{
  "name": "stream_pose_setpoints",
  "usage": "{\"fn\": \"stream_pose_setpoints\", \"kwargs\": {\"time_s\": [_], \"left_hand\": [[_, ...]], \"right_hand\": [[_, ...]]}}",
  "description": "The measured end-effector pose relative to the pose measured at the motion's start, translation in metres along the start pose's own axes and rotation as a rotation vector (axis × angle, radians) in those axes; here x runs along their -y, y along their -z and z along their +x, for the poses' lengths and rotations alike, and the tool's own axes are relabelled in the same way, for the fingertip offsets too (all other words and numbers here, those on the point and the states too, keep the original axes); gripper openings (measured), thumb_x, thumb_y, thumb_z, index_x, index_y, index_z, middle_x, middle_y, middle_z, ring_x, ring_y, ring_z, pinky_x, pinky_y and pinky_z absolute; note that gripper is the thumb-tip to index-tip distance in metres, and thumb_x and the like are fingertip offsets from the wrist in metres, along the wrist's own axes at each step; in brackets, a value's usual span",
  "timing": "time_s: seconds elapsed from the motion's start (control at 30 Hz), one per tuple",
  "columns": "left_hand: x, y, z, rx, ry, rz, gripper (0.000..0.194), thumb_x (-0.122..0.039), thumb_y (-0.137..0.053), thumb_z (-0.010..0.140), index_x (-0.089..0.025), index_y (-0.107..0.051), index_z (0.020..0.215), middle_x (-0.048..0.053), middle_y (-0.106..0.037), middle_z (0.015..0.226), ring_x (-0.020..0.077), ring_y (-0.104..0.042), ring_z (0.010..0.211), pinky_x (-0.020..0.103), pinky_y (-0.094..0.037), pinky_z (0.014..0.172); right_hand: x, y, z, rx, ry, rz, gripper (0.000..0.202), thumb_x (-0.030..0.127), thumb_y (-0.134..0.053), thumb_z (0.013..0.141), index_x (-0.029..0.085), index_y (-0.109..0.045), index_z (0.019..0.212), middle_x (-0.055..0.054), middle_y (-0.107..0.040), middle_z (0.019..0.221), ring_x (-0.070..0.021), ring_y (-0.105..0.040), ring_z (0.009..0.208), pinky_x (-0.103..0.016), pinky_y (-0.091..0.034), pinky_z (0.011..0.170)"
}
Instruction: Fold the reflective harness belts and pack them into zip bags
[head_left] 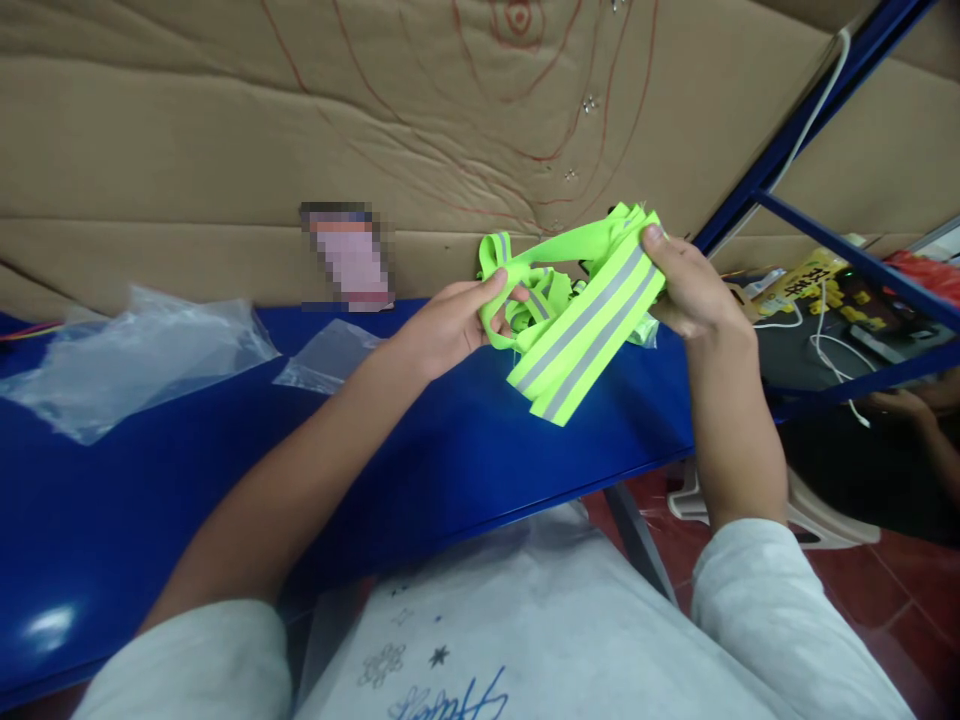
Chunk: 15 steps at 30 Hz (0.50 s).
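A bundle of neon yellow-green reflective straps (592, 325) with grey stripes is held up above the blue table, folded into several flat layers. My right hand (686, 275) grips the upper right end of the folded stack, thumb on top. At the left, my left hand (469, 315) pinches a looped part of the same strap between thumb and fingers. Behind the stack, more strap lies bunched together with some dark parts, partly hidden. A bit of clear plastic (645, 331) shows beside the stack near my right hand.
Clear plastic bags (142, 350) lie on the blue table (300, 520) at the left, with a smaller clear bag (330, 355) nearer the middle. A blurred phone-like object (351, 258) leans on the cardboard wall (187, 140). At right are a blue metal frame (855, 275), white cables and another person's arm.
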<state>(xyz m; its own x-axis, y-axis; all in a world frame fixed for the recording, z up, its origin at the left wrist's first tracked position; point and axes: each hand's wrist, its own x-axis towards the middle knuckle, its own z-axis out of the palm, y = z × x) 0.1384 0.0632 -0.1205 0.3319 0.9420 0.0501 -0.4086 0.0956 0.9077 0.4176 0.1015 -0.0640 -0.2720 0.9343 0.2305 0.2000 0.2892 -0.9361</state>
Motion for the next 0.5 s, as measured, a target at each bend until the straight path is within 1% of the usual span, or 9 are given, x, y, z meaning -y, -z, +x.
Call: {"fn": "stream_pose_setpoints", "kwargs": {"time_s": [0.07,0.13,0.17,0.23,0.3,0.37,0.43,0.47,0.5], "left_hand": [[-0.001,-0.003,0.0,0.007,-0.076,0.0,0.042,-0.054,-0.08,0.086,-0.019,-0.063,0.069,-0.003,-0.041,0.054,0.0117,-0.048,0.057,0.027,-0.048,0.063],[-0.002,-0.003,-0.001,-0.005,-0.136,0.012,0.048,-0.058,-0.075,0.088,-0.022,-0.055,0.065,-0.003,-0.036,0.054,0.014,-0.048,0.06,0.03,-0.048,0.068],[-0.002,-0.003,-0.001,-0.003,-0.149,0.023,0.047,-0.059,-0.075,0.088,-0.022,-0.055,0.067,-0.003,-0.034,0.054,0.0148,-0.048,0.061,0.031,-0.048,0.069],[0.0,0.0,-0.002,0.024,-0.166,0.03,0.044,-0.061,-0.079,0.082,-0.023,-0.058,0.076,-0.004,-0.034,0.057,0.0147,-0.047,0.061,0.032,-0.047,0.069],[0.003,0.005,-0.003,0.089,-0.144,0.074,0.047,-0.058,-0.088,0.072,-0.022,-0.062,0.089,-0.005,-0.042,0.062,0.0128,-0.048,0.062,0.03,-0.046,0.069],[0.009,0.01,-0.003,0.169,-0.033,0.205,0.057,-0.052,-0.091,0.069,-0.021,-0.062,0.108,-0.003,-0.056,0.076,0.0123,-0.056,0.069,0.03,-0.048,0.074],[0.016,0.013,-0.001,0.189,0.075,0.365,0.068,-0.045,-0.09,0.072,-0.023,-0.056,0.128,0.002,-0.066,0.101,0.0174,-0.066,0.088,0.034,-0.052,0.086],[0.018,0.013,0.001,0.177,0.081,0.412,0.073,-0.04,-0.088,0.073,-0.025,-0.052,0.134,0.006,-0.067,0.116,0.0218,-0.067,0.103,0.038,-0.052,0.094],[0.019,0.012,0.002,0.161,0.048,0.422,0.076,-0.035,-0.086,0.073,-0.026,-0.05,0.139,0.008,-0.064,0.13,0.026,-0.065,0.118,0.043,-0.051,0.102]], "right_hand": [[-0.003,0.002,0.0,0.006,0.009,-0.022,0.06,0.078,-0.061,0.087,0.023,-0.072,0.108,-0.012,-0.077,0.114,-0.0353,-0.072,0.117,-0.054,-0.063,0.094],[-0.004,0.003,-0.001,0.005,0.008,-0.023,0.063,0.081,-0.06,0.085,0.024,-0.072,0.109,-0.012,-0.077,0.116,-0.0352,-0.071,0.118,-0.054,-0.063,0.094],[-0.004,0.003,-0.001,0.008,-0.001,-0.011,0.063,0.081,-0.062,0.083,0.024,-0.072,0.109,-0.012,-0.077,0.116,-0.0352,-0.071,0.118,-0.053,-0.063,0.094],[-0.004,0.002,0.0,0.016,-0.021,0.046,0.062,0.079,-0.068,0.08,0.024,-0.072,0.108,-0.012,-0.077,0.117,-0.0348,-0.071,0.118,-0.052,-0.063,0.096],[-0.003,-0.001,-0.001,0.022,-0.031,0.1,0.058,0.076,-0.072,0.08,0.024,-0.072,0.106,-0.011,-0.078,0.115,-0.0332,-0.072,0.116,-0.05,-0.063,0.098],[0.0,-0.005,-0.003,0.029,-0.038,0.134,0.054,0.073,-0.074,0.081,0.023,-0.072,0.102,-0.01,-0.078,0.111,-0.0316,-0.073,0.114,-0.048,-0.063,0.097],[0.002,-0.011,-0.005,0.044,-0.044,0.132,0.051,0.071,-0.075,0.082,0.022,-0.071,0.098,-0.009,-0.078,0.106,-0.0302,-0.075,0.108,-0.047,-0.063,0.096],[0.003,-0.014,-0.007,0.047,-0.034,0.106,0.051,0.07,-0.075,0.083,0.022,-0.071,0.098,-0.008,-0.078,0.105,-0.0291,-0.075,0.104,-0.047,-0.063,0.095],[0.005,-0.017,-0.008,0.045,-0.014,0.062,0.05,0.07,-0.075,0.084,0.023,-0.072,0.099,-0.006,-0.078,0.103,-0.028,-0.075,0.101,-0.046,-0.063,0.093]]}}
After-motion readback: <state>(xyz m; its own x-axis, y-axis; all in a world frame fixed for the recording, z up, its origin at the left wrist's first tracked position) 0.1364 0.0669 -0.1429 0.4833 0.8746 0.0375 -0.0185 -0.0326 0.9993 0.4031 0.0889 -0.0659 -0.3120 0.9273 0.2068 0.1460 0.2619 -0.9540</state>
